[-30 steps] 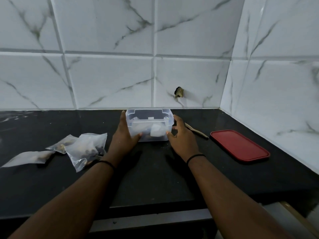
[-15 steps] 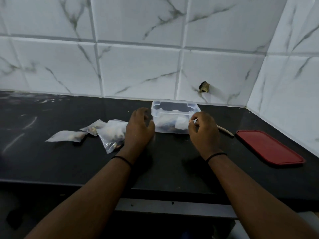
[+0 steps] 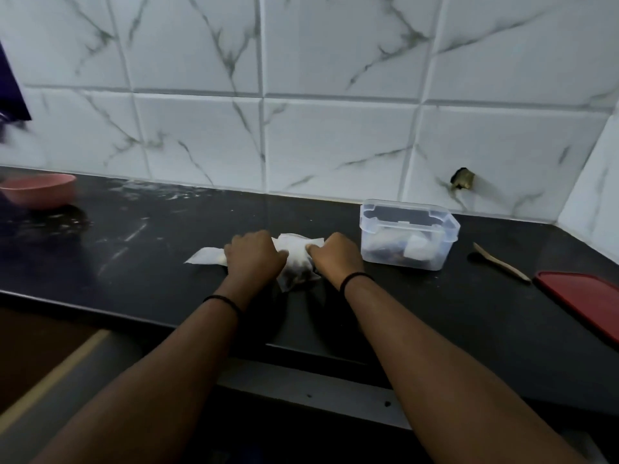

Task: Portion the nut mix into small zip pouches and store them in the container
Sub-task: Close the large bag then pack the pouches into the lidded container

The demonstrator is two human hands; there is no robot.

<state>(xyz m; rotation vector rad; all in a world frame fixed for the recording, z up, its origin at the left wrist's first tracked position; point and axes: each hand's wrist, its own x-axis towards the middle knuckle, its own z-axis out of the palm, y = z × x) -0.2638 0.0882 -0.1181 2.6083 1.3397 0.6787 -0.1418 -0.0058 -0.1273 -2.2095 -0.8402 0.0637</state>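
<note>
1. Black stone bench carries everything, and the work sits near its middle, within easy reach of both arms.
2. Left hand lies knuckles-up over a cluster of filled pouches, its fingers curled down onto the plastic; it looks closed on a pouch, though the fingertips are hidden under the hand.
3. Right hand meets the same cluster from the other side, fingers bent in against the bag's edge. I'd judge the two hands are gathering or pinching one pouch between them, perhaps pressing its zip shut, but the seal itself is too small to tell.
4. Another flat pouch pokes out to the left of the left hand, lying on the bench.
5. Just to the right of the hands stands the clear container, open-topped, with a few pouches already inside; keeping it close makes each drop a short move.
6. Its red lid rests flat further right, out of the way until the packing is done.
7. Between container and lid lies a wooden spoon, set down and idle, which suggests scooping is over.
8. Far left, a pink bowl sits apart by the wall.
</note>
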